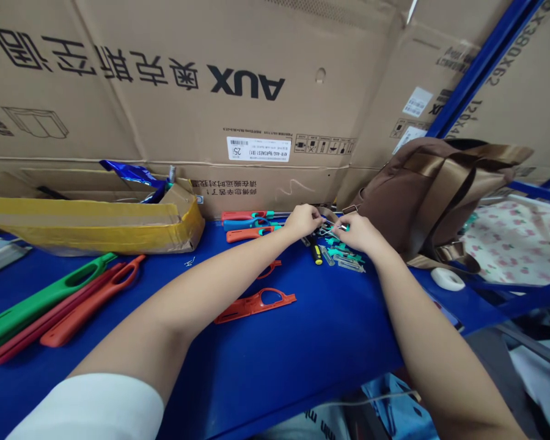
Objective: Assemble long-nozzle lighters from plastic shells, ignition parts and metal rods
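Both hands work over a pile of small parts at the back of the blue table. My left hand [304,220] is closed in a pinch at the pile's left edge; what it holds, if anything, is too small to name. Opposite it, my right hand [356,232] pinches a small piece that I cannot make out. Between and below them lie teal plastic pieces [341,249], clear plastic pieces [349,264] and a black-and-yellow screwdriver handle [318,254]. Assembled red and blue lighters [250,234] lie left of my left hand. An orange lighter shell half [256,304] lies nearer me.
Green and red long shells [85,305] lie at the left, before a yellow-taped cardboard box [91,226]. A brown bag [407,189] stands close to my right hand, with a white round object [447,279] in front. Large cardboard [165,110] walls the back.
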Available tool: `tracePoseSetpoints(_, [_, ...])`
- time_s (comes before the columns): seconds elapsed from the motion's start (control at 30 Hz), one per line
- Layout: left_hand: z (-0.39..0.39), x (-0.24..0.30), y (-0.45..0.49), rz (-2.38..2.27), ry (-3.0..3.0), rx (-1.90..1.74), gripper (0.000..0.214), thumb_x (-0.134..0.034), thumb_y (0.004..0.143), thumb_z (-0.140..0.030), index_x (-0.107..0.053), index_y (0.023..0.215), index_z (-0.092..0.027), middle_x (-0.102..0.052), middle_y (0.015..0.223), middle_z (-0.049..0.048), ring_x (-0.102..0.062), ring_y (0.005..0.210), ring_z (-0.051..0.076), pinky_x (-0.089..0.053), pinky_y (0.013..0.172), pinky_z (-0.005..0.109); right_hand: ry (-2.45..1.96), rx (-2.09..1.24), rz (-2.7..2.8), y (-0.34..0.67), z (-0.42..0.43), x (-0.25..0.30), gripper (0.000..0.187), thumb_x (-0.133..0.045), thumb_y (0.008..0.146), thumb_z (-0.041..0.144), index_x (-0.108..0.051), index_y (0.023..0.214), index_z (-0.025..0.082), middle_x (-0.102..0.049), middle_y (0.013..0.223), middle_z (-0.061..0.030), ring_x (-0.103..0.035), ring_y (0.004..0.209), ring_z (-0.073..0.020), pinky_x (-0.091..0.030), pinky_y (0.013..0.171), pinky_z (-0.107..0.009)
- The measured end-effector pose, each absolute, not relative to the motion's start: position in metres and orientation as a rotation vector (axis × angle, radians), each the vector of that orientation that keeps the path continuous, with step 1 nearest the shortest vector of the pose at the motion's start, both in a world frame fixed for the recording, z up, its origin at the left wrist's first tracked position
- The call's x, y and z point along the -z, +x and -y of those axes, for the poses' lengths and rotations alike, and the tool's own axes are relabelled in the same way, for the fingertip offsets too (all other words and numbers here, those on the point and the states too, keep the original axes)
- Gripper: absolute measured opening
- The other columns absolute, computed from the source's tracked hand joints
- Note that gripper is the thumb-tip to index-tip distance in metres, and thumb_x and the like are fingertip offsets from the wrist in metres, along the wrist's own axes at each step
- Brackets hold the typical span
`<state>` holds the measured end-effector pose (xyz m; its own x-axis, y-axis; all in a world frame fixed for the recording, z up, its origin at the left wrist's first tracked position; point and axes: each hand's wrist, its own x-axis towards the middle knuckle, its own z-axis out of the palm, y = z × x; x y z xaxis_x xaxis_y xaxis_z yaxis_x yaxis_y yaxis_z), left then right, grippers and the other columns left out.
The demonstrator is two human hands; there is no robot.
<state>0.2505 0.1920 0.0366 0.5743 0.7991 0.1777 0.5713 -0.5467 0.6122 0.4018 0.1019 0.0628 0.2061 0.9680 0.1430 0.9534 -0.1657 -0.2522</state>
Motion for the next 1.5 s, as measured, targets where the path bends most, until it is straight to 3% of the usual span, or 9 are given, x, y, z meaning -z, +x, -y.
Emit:
tracePoseSetpoints(0.13, [-0.196, -0.035, 0.252, -1.078, 2.237, -0.599, 0.033, -0.062, 0.100, -0.036, -0.062, 0.127, -0.018, -0.063, 0.130, 0.0106, -0.065, 0.109, 0.025, -0.058, 0.092, 0.045, -2.160, -0.131, 1.839, 0.401, -0.102, -0.062, 0.010, -0.068, 0.083, 0.026, -0.077, 0.082, 0.023, -0.077, 0.088, -0.0042, -0.070, 0.088, -0.0214, -0.048, 0.072, -0.025])
tracePoseSetpoints(0.53, [-0.204, -0.022, 0.246, -0.920, 2.266, -0.515, 0.037, -0.064, 0.098, -0.037, -0.062, 0.127, -0.015, -0.063, 0.128, 0.0095, -0.065, 0.110, 0.027, -0.058, 0.091, 0.046, -2.124, -0.013, 1.609, 0.400, -0.102, -0.065, 0.020, -0.061, 0.087, 0.035, -0.075, 0.091, 0.022, -0.077, 0.096, -0.0087, -0.067, 0.084, -0.0231, -0.044, 0.068, -0.028])
tracePoseSetpoints(0.77, [-0.196, -0.025, 0.237, -0.874, 2.483, -0.579, 0.037, -0.064, 0.099, -0.035, -0.060, 0.130, -0.016, -0.063, 0.129, 0.0112, -0.065, 0.110, 0.025, -0.058, 0.092, 0.046, -2.165, -0.033, 1.567, 0.404, -0.105, -0.061, 0.019, -0.063, 0.085, 0.035, -0.076, 0.091, 0.021, -0.076, 0.090, -0.0094, -0.066, 0.077, -0.0217, -0.043, 0.064, -0.027])
tracePoseSetpoints(1.1, [-0.189, -0.033, 0.226, -0.816, 2.832, -0.573, 0.035, -0.063, 0.099, -0.035, -0.061, 0.128, -0.016, -0.063, 0.128, 0.0112, -0.065, 0.110, 0.025, -0.058, 0.093, 0.046, -2.203, -0.093, 1.616, 0.403, -0.104, -0.061, 0.017, -0.066, 0.083, 0.030, -0.077, 0.093, 0.021, -0.076, 0.094, -0.0107, -0.069, 0.088, -0.0252, -0.047, 0.071, -0.029])
tracePoseSetpoints(1.27, [-0.188, -0.037, 0.228, -0.895, 2.790, -0.602, 0.035, -0.063, 0.099, -0.035, -0.061, 0.128, -0.016, -0.063, 0.129, 0.0112, -0.065, 0.110, 0.025, -0.058, 0.093, 0.046, -2.139, -0.104, 1.676, 0.404, -0.105, -0.058, 0.011, -0.067, 0.080, 0.023, -0.077, 0.085, 0.022, -0.077, 0.097, -0.0074, -0.069, 0.090, -0.0229, -0.049, 0.075, -0.027])
tracePoseSetpoints(1.5, [-0.188, -0.033, 0.231, -1.050, 2.551, -0.571, 0.033, -0.063, 0.099, -0.036, -0.062, 0.127, -0.017, -0.064, 0.127, 0.0107, -0.066, 0.108, 0.024, -0.058, 0.091, 0.045, -2.036, -0.145, 1.714, 0.401, -0.107, -0.055, 0.007, -0.070, 0.079, 0.024, -0.076, 0.078, 0.021, -0.075, 0.083, -0.0053, -0.068, 0.081, -0.0216, -0.047, 0.069, -0.026])
